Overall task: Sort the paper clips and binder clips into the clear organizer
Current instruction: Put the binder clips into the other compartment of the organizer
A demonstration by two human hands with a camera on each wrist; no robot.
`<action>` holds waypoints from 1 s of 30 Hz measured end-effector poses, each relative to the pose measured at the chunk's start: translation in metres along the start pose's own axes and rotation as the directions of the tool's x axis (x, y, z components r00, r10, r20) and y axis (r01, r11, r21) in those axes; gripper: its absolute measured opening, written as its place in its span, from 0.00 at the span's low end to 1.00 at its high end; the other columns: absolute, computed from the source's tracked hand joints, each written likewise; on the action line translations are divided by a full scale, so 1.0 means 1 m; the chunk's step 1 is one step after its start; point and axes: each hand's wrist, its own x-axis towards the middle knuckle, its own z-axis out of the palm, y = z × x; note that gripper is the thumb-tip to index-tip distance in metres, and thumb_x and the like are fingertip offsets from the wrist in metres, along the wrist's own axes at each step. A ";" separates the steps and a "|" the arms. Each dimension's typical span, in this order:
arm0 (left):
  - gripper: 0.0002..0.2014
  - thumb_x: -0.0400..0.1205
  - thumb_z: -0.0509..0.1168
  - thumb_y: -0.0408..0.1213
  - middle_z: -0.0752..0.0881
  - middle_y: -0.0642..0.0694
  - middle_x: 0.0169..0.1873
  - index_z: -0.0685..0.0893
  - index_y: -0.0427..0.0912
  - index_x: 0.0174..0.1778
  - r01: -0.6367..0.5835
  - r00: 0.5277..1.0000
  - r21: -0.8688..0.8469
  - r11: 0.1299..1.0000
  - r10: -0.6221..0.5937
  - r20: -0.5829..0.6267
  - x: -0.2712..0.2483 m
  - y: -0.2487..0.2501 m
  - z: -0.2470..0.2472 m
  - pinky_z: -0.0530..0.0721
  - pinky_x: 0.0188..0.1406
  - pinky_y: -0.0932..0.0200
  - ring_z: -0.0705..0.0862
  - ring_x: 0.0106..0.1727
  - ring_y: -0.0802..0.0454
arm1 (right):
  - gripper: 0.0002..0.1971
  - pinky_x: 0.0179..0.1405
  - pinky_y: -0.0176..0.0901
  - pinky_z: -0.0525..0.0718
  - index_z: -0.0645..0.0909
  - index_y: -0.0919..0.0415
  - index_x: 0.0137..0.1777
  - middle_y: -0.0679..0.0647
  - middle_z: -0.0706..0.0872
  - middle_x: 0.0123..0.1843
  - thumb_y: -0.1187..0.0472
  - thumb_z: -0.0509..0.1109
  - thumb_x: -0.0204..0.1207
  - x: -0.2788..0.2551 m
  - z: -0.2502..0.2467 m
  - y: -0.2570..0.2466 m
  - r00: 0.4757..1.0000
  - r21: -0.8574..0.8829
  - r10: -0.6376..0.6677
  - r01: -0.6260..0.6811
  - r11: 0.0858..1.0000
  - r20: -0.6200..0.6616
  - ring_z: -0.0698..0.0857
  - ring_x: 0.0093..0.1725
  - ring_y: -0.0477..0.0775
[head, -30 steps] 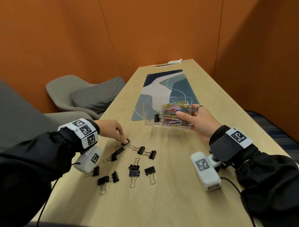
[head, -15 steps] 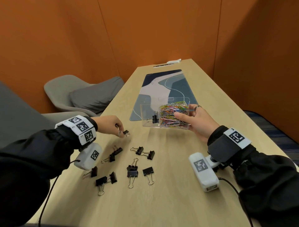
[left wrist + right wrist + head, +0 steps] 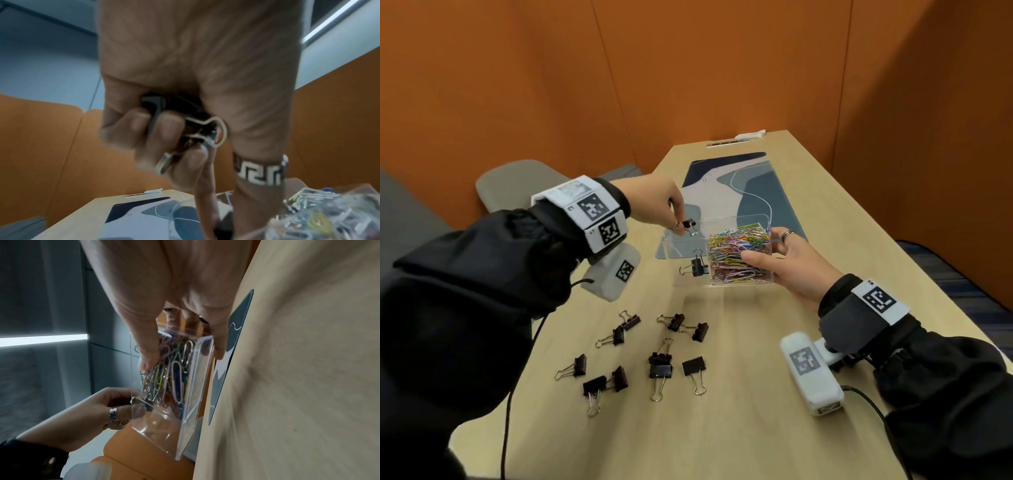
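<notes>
The clear organizer [image 3: 688,245] stands on the table's middle; its right compartment is packed with coloured paper clips [image 3: 736,253], and its left compartment holds one black binder clip [image 3: 698,267]. My right hand [image 3: 774,255] grips the organizer's right end, thumb on the near wall [image 3: 148,358]. My left hand [image 3: 678,226] hovers over the left compartment's far rim and pinches a black binder clip [image 3: 689,225], also seen curled in the fingers [image 3: 156,107]. Several black binder clips [image 3: 661,368] lie loose on the wood nearer me.
A blue-grey patterned desk mat [image 3: 743,185] lies beyond the organizer. A white object [image 3: 750,134] rests at the table's far end. A grey chair [image 3: 517,181] stands off the left edge, and orange walls enclose the booth.
My left hand picked a binder clip up from the table and carried it up and right to the organizer's left compartment. The right hand kept its grip on the organizer.
</notes>
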 end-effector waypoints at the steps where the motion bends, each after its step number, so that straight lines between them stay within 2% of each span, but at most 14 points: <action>1: 0.10 0.77 0.71 0.47 0.76 0.56 0.29 0.86 0.46 0.48 0.007 0.999 0.030 1.000 -0.008 0.051 0.002 0.003 0.001 0.66 0.27 0.65 0.72 0.30 0.60 | 0.31 0.63 0.57 0.83 0.69 0.61 0.70 0.59 0.82 0.65 0.61 0.77 0.68 0.000 0.000 0.000 1.000 -0.001 -0.002 0.002 1.000 0.001 0.83 0.63 0.59; 4: 0.15 0.76 0.70 0.52 0.84 0.50 0.37 0.89 0.44 0.50 0.027 0.988 0.063 0.998 -0.037 0.149 0.006 0.005 0.001 0.72 0.34 0.64 0.76 0.36 0.55 | 0.35 0.64 0.58 0.83 0.67 0.62 0.72 0.59 0.81 0.66 0.59 0.78 0.67 0.000 0.000 0.000 1.000 -0.020 -0.013 0.013 1.000 0.002 0.83 0.64 0.59; 5: 0.17 0.77 0.69 0.54 0.84 0.48 0.38 0.88 0.44 0.49 0.033 0.988 0.058 0.998 -0.041 0.146 0.007 0.004 0.001 0.73 0.35 0.63 0.77 0.37 0.53 | 0.35 0.64 0.59 0.83 0.67 0.62 0.73 0.59 0.81 0.66 0.59 0.78 0.66 0.000 0.001 0.001 1.000 -0.018 -0.016 0.016 1.000 -0.001 0.83 0.64 0.59; 7: 0.18 0.80 0.63 0.56 0.80 0.48 0.34 0.87 0.44 0.46 0.043 0.992 0.003 0.999 -0.044 0.120 0.006 0.004 0.001 0.70 0.32 0.61 0.73 0.34 0.52 | 0.35 0.64 0.59 0.83 0.67 0.62 0.72 0.59 0.81 0.66 0.60 0.78 0.67 -0.001 0.001 0.001 1.000 -0.010 -0.019 0.019 1.000 -0.009 0.83 0.63 0.59; 9: 0.17 0.85 0.55 0.53 0.74 0.47 0.32 0.80 0.44 0.43 0.077 0.993 -0.199 0.977 -0.057 0.105 0.005 0.002 0.003 0.67 0.28 0.61 0.69 0.31 0.51 | 0.35 0.63 0.59 0.83 0.67 0.62 0.73 0.59 0.81 0.65 0.60 0.78 0.67 -0.001 0.001 0.001 1.000 -0.005 -0.018 0.018 1.000 -0.010 0.84 0.63 0.59; 11: 0.15 0.88 0.49 0.46 0.70 0.48 0.32 0.72 0.45 0.40 0.134 0.989 -0.446 0.885 -0.093 0.112 0.003 0.001 0.006 0.63 0.25 0.62 0.65 0.28 0.52 | 0.35 0.63 0.58 0.83 0.68 0.62 0.72 0.59 0.82 0.65 0.60 0.78 0.67 -0.001 0.002 0.000 1.000 -0.004 -0.018 0.018 1.000 -0.006 0.84 0.62 0.58; 14: 0.10 0.84 0.48 0.37 0.69 0.49 0.31 0.69 0.44 0.38 0.175 0.985 -0.610 0.773 -0.136 0.110 0.000 0.001 0.010 0.59 0.24 0.62 0.62 0.26 0.54 | 0.33 0.62 0.55 0.84 0.68 0.62 0.71 0.59 0.82 0.63 0.60 0.77 0.68 -0.003 0.003 0.000 1.000 -0.018 -0.022 0.022 1.000 0.004 0.85 0.61 0.57; 18: 0.10 0.82 0.45 0.27 0.66 0.46 0.32 0.66 0.43 0.40 0.121 0.993 -0.640 0.759 -0.085 0.087 -0.001 0.009 0.015 0.59 0.25 0.62 0.61 0.28 0.53 | 0.39 0.62 0.56 0.84 0.67 0.62 0.73 0.59 0.82 0.65 0.56 0.79 0.62 -0.004 0.005 -0.001 0.999 -0.025 -0.031 0.031 0.999 0.010 0.84 0.61 0.58; 21: 0.13 0.82 0.45 0.23 0.66 0.46 0.33 0.66 0.44 0.39 0.080 0.997 -0.642 0.762 -0.055 0.058 0.001 0.012 0.019 0.63 0.27 0.63 0.63 0.31 0.53 | 0.42 0.62 0.57 0.84 0.67 0.62 0.73 0.59 0.81 0.65 0.53 0.79 0.58 -0.005 0.005 -0.001 0.999 -0.028 -0.034 0.035 0.999 0.014 0.84 0.61 0.58; 24: 0.11 0.84 0.48 0.23 0.71 0.48 0.37 0.67 0.44 0.50 0.061 0.998 -0.634 0.771 -0.030 0.060 0.002 0.008 0.026 0.68 0.31 0.63 0.68 0.35 0.54 | 0.42 0.63 0.57 0.84 0.67 0.62 0.73 0.59 0.82 0.65 0.53 0.79 0.58 -0.005 0.005 -0.001 0.999 -0.022 -0.032 0.033 0.999 0.009 0.84 0.61 0.58; 27: 0.11 0.84 0.54 0.24 0.72 0.50 0.42 0.67 0.46 0.50 0.001 0.999 -0.595 0.804 0.031 0.044 0.001 0.003 0.034 0.71 0.35 0.65 0.71 0.39 0.55 | 0.41 0.64 0.59 0.83 0.67 0.62 0.73 0.59 0.82 0.65 0.54 0.79 0.60 -0.004 0.005 0.000 1.000 -0.028 -0.027 0.027 0.999 0.000 0.84 0.61 0.58; 30: 0.11 0.83 0.59 0.27 0.73 0.51 0.46 0.69 0.49 0.49 -0.071 0.996 -0.526 0.848 0.091 0.012 -0.001 -0.002 0.039 0.74 0.44 0.65 0.73 0.46 0.54 | 0.37 0.63 0.57 0.84 0.67 0.61 0.73 0.59 0.81 0.65 0.57 0.79 0.65 -0.003 0.005 0.001 1.000 -0.048 -0.024 0.024 0.999 -0.006 0.84 0.61 0.57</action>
